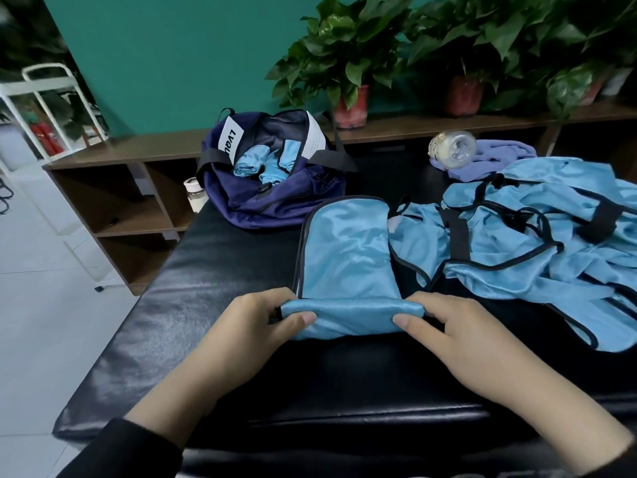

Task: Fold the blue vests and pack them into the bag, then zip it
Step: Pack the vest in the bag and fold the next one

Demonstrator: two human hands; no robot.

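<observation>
Blue vest (348,257) lies flat on black padded table (213,305), long axis running away from the camera, near end rolled crosswise. Left hand (255,322) and right hand (451,326) pinch the roll's ends, thumbs on top (fingers tucked under, hidden). Navy bag (275,201) sits open beyond, rolled vests (269,160) inside; unfolded vests (537,243) heaped right, cut off by frame edge.

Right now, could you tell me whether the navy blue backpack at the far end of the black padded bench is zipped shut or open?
Open: the navy blue backpack gapes, showing rolled light-blue vests inside.
</observation>
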